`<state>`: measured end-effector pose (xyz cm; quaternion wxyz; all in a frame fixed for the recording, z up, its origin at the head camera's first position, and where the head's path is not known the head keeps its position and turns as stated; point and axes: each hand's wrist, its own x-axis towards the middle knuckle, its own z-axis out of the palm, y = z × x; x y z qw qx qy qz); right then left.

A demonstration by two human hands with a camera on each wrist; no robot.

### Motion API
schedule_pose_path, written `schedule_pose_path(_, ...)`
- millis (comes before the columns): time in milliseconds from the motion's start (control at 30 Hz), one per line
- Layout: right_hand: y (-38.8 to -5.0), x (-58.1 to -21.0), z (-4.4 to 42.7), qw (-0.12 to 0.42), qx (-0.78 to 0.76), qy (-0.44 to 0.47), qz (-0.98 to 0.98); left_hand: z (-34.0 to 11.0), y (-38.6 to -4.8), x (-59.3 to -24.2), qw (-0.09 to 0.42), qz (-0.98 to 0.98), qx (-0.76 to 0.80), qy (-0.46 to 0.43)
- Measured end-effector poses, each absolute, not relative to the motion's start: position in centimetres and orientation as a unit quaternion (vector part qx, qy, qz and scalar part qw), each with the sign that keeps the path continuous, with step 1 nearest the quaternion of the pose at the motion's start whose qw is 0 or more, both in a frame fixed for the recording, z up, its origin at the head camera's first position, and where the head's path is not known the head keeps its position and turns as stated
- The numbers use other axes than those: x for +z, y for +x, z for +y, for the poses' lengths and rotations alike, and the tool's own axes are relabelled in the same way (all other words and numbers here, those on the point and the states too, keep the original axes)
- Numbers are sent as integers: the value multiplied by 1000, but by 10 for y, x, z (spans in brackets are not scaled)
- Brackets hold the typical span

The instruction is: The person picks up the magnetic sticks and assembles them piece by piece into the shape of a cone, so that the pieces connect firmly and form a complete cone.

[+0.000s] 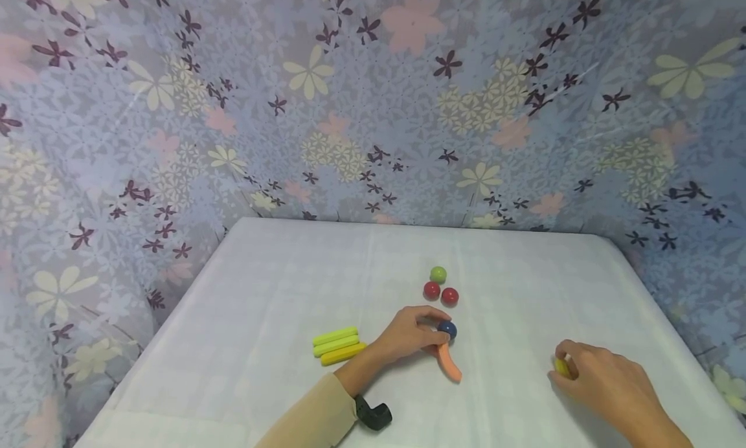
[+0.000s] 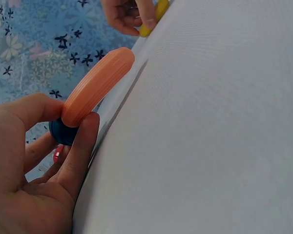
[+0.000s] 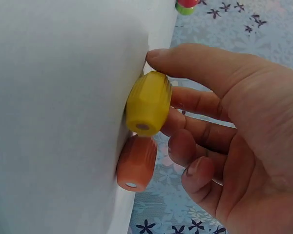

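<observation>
My left hand (image 1: 408, 335) pinches a dark blue ball (image 1: 447, 329) between thumb and forefinger, at the middle of the white-covered table. Against the ball sits one end of a curved orange stick (image 1: 449, 362), ribbed in the left wrist view and pointing away from the fingers. Over at the right, my right hand (image 1: 612, 380) has curled fingers and thumb about a yellow barrel-shaped piece (image 3: 149, 103). Just beside that piece, in the right wrist view, is an orange barrel-shaped piece (image 3: 136, 163); the head view does not show it.
Two red balls (image 1: 432, 291) and a green ball (image 1: 438, 274) lie together beyond my left hand. Several yellow sticks (image 1: 336, 344) lie side by side left of its wrist. A black curved object (image 1: 374, 414) is beside the sleeve. Flowered cloth (image 1: 373, 111) hangs behind the table.
</observation>
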<state>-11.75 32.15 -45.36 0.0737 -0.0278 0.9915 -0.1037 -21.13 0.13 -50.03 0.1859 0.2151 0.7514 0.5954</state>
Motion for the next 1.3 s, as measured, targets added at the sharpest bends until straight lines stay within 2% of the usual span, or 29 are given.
schedule_pose_path(200, -121, -451, 322, 115, -127, -23, 985, 2, -212, -503, 186, 749, 599, 214)
schedule_pose_path(500, -121, -451, 322, 108, -144, -36, 983, 4, -208, -502, 211, 737, 610, 201)
schedule_pose_path(733, -123, -450, 321, 109, -169, -34, 979, 1, -209, -499, 211, 738, 606, 210)
schedule_pose_path(900, -124, -453, 317, 82, -209, -55, 973, -1, -210, -499, 225, 727, 613, 211)
schedule_pose_path(1067, -128, -449, 309, 51, -241, -93, 965, -1, -212, -499, 212, 737, 603, 219)
schedule_pose_path(1300, -141, -444, 301, 93, -349, -78, 929, -1, -212, -501, 205, 747, 594, 219)
